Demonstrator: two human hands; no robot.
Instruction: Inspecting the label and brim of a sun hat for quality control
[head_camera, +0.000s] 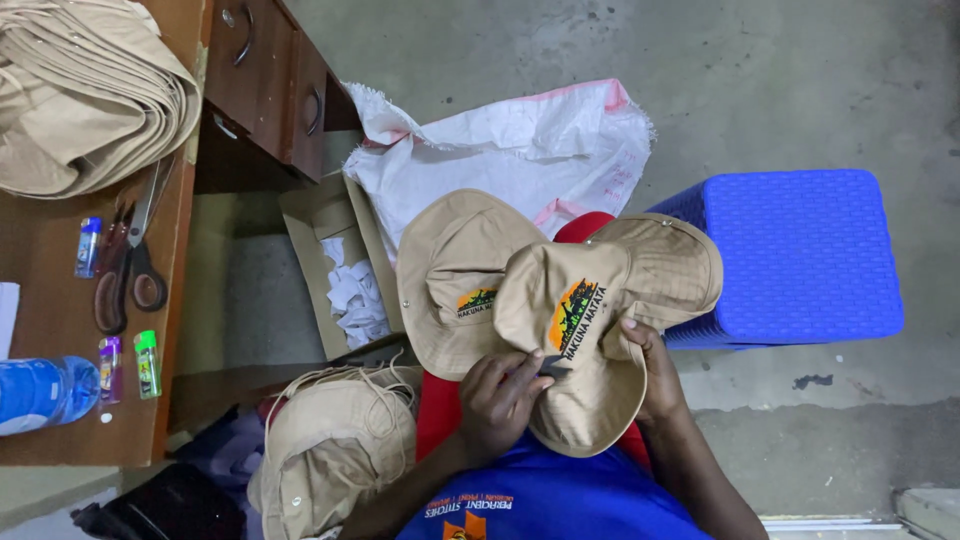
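When looked down on from the head camera, counted two tan hats on the lap: front hat (590, 340) overlapping rear hat (450, 270), both over red trousers. Left hand (500, 400) pinched around a small dark tool (548, 368), pressed to the front hat's brim; right hand (655, 375) clasped on the same brim's far side, thumb on top. Counted further a stack of hats (335, 450) with loose cords beside the left knee, and a folded tan pile (85, 90) on the wooden desk (50, 310). On that desk also: three lighters, blue (88, 247), purple (110, 368) and green (147, 363), one pair of scissors (125, 270), one water bottle (40, 392) at the left edge. Held white paper scraps (355, 290) inside an open cardboard box (310, 215) on the floor; white sack (520, 140) slumped just behind it, contents hidden. Blue plastic stool (800, 255) close by the right hand; bare concrete beyond, lap hemmed between desk and stool.
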